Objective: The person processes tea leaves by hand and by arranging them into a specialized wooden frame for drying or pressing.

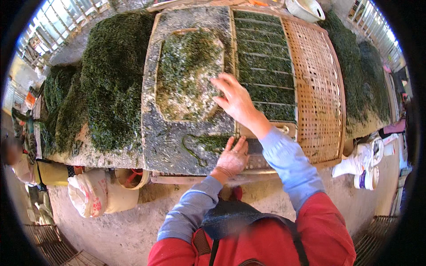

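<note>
My right hand point(234, 98) hangs over the right edge of a shallow tray point(158, 76), its fingers curled and thumb apart. I see nothing between them. Loose green strands point(186, 56) mixed with pale bits, seemingly seaweed, lie in that tray. Lower down, my left hand point(233, 158) rests palm down on the grey board point(163, 139). Its fingertips reach the lower left corner of a slatted frame point(295, 99), and a small heap of green strands point(213, 142) lies beside them. Dark green pieces point(266, 63) fill the frame under its thin crossbars.
Large dark green heaps cover the table to the left point(113, 83) and far right point(346, 73). A woven bamboo mat point(318, 93) adjoins the frame, with a white basin point(304, 10) behind. White sacks point(88, 193) stand on the floor. Another person point(21, 163) is at the far left.
</note>
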A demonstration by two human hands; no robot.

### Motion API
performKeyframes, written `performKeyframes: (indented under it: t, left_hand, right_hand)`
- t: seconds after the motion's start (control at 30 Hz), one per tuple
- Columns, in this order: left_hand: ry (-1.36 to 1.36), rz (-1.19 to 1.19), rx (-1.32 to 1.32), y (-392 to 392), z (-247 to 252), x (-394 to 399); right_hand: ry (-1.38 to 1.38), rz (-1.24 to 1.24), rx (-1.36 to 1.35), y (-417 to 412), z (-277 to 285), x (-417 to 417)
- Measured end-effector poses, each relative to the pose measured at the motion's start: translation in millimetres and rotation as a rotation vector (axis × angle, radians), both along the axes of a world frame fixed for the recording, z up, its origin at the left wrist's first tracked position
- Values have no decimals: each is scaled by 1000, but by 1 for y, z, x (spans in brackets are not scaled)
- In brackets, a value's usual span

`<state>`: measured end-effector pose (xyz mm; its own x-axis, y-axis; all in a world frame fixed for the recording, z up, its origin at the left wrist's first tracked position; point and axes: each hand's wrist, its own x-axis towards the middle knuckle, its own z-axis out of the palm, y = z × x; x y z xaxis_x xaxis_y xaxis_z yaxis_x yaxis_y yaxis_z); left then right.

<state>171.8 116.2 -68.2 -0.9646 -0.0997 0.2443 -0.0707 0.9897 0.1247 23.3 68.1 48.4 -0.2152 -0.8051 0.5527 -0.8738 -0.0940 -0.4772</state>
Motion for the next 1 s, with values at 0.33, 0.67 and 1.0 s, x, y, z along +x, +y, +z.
performKeyframes:
  t: [0.33, 0.67, 1.0]
  left_hand:
    - [-20, -95, 397, -6, -9, 3]
    - [-56, -101, 365, -6, -17, 2]
    - [-107, 27, 188, -2, -43, -6]
  right_hand:
    - [97, -245, 241, -178, -15, -5]
    - [-790, -69, 76, -118, -17, 32]
    - [-1651, 93, 44, 43, -52, 69]
